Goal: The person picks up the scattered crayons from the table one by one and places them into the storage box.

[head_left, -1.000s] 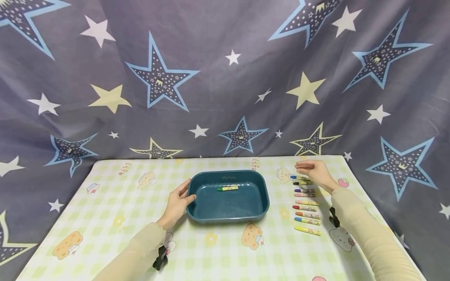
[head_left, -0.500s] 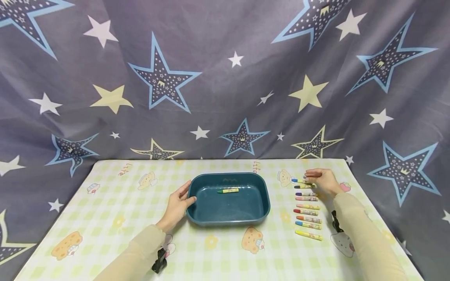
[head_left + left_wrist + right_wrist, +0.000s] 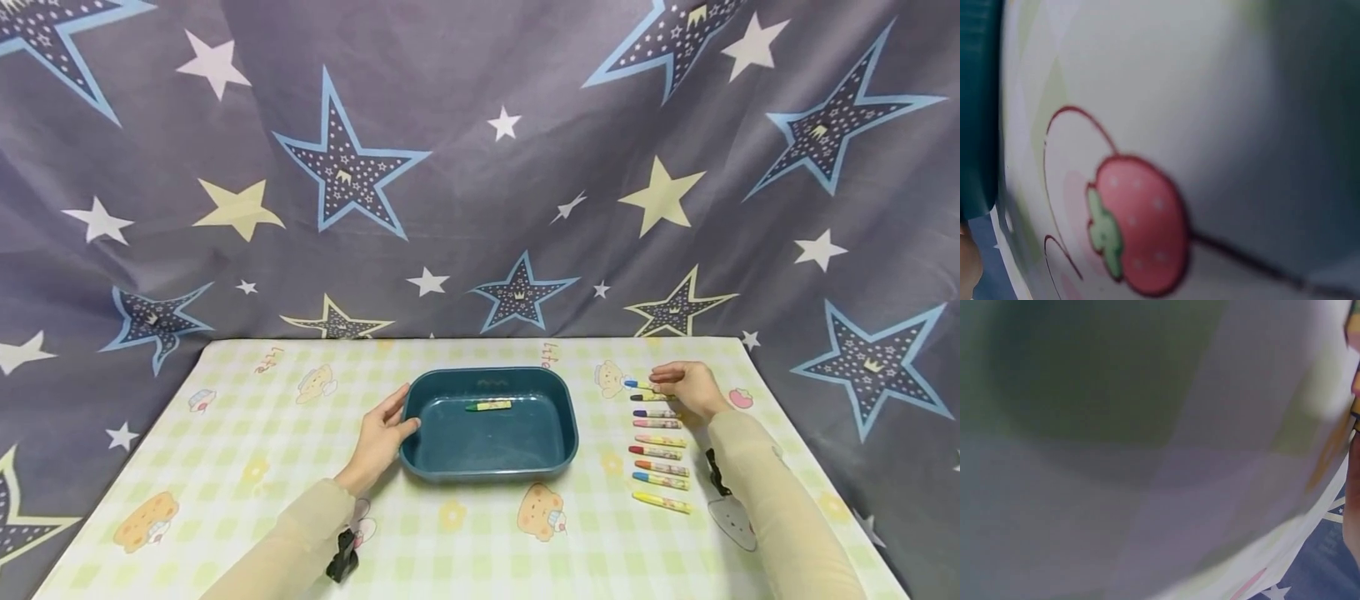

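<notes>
My left hand (image 3: 378, 437) grips the left wall of a dark teal tray (image 3: 489, 477), thumb over the rim and fingers outside. Inside the tray lies a green crayon (image 3: 489, 406). At the far end of a column of crayons, my right hand (image 3: 692, 388) has its fingertips at a blue crayon (image 3: 639, 385), partly covering it; the fingers look pinched on it. Just below that hand is a black crayon (image 3: 651, 398). In the left wrist view the teal tray (image 3: 977, 112) shows at the left edge, and fingers (image 3: 969, 262) at the lower left corner.
Nearer in the column lie a purple crayon (image 3: 654, 414), a red crayon (image 3: 655, 452), an orange crayon (image 3: 662, 468), a second blue crayon (image 3: 660, 481), a yellow crayon (image 3: 662, 502) and pink ones. A star-patterned curtain (image 3: 450, 208) hangs behind the checked tablecloth (image 3: 300, 450).
My right hand has come down from above the far end of the crayon column to the blue crayon, its fingers drawing in. My left hand keeps its grip on the tray.
</notes>
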`<act>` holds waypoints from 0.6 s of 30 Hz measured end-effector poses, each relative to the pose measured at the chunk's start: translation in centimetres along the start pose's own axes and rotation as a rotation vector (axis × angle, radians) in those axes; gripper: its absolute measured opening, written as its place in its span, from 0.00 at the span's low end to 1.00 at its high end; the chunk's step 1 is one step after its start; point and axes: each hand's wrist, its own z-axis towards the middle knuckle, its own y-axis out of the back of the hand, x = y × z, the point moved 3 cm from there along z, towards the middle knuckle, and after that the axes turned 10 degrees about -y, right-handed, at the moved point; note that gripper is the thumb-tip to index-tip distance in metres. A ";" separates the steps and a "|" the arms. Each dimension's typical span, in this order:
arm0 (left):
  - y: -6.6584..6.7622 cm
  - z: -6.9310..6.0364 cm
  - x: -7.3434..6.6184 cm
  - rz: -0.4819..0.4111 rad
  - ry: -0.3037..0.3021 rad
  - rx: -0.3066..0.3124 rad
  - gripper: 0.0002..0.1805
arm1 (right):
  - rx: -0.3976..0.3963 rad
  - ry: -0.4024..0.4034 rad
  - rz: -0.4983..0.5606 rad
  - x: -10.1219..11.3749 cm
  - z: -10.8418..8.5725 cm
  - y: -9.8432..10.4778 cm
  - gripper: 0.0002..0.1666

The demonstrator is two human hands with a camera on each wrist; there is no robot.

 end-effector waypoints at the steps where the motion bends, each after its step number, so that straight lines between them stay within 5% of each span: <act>1: 0.0 0.0 0.2 0.006 -0.007 -0.002 0.35 | -0.007 -0.006 -0.004 0.1 0.0 -0.1 0.20; 11: 0.2 0.3 0.4 0.006 -0.028 -0.006 0.35 | -0.117 -0.032 -0.070 0.4 0.2 -0.3 0.13; 18: 0.1 0.1 0.2 0.002 -0.006 -0.004 0.35 | -0.122 -0.014 -0.067 0.6 -0.1 -0.3 0.14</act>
